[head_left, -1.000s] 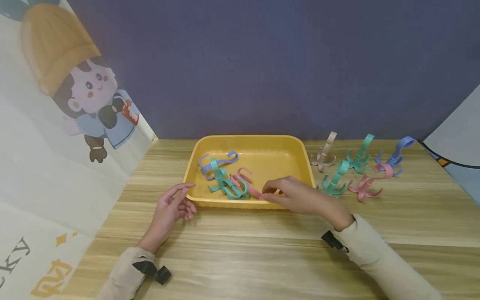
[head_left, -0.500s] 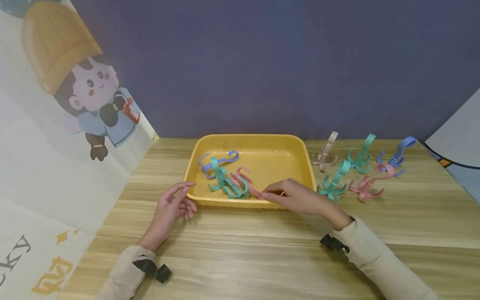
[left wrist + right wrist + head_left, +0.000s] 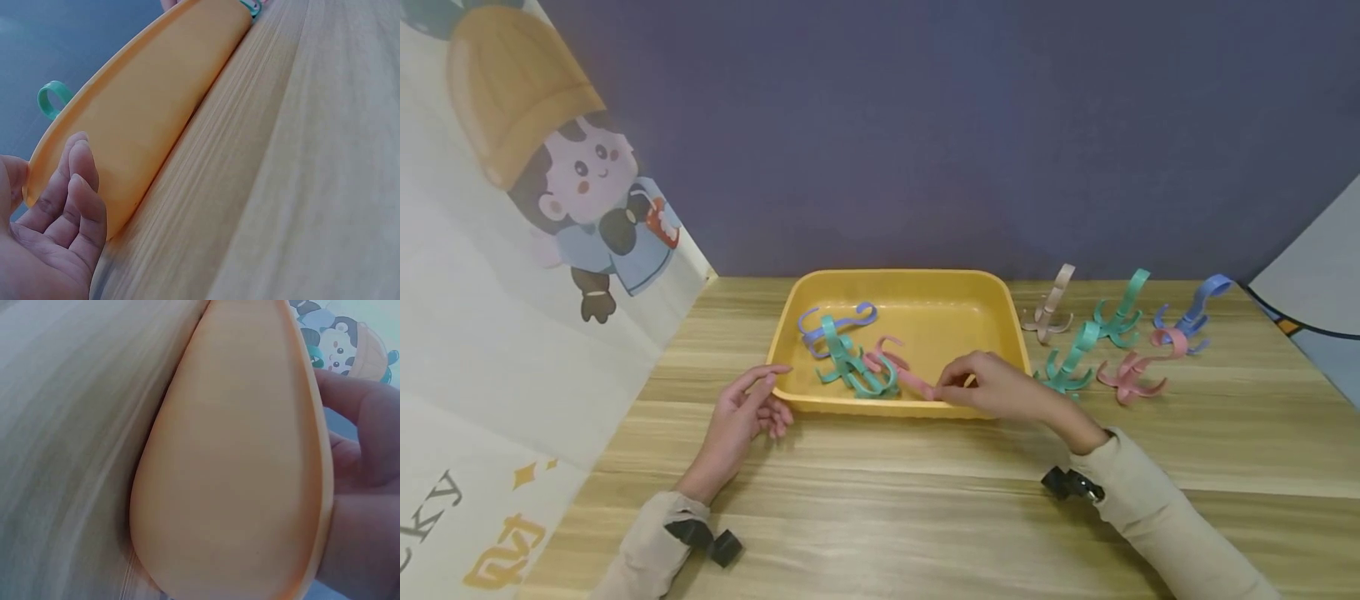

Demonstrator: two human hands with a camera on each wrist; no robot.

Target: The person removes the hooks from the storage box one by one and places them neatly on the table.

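Note:
A yellow tray (image 3: 955, 323) holds a blue hook (image 3: 848, 322), entangled-looking green hooks (image 3: 842, 358) and a pink hook (image 3: 913, 382). My right hand (image 3: 1000, 390) reaches over the front rim and pinches the end of the pink hook's stem; the pink hook's prongs lie against the green ones. The left hand (image 3: 741, 425) rests at the tray's front left corner, thumb and forefinger by the rim, other fingers loosely bent. In the left wrist view those fingers (image 3: 69, 212) lie beside the tray's outer wall (image 3: 150, 106). In the right wrist view the tray wall (image 3: 231, 450) hides the right fingertips.
Right of the tray, several hooks stand on the wooden table (image 3: 880, 500): a beige one (image 3: 1049, 310), two green ones (image 3: 1122, 312) (image 3: 1071, 362), a blue one (image 3: 1193, 310) and a pink one (image 3: 1131, 377). A dark blue panel (image 3: 925, 133) rises behind.
The right hand has shifted slightly to the right, and the pink hook in its fingers has slid a little that way too. My left hand has stayed at the tray's corner.

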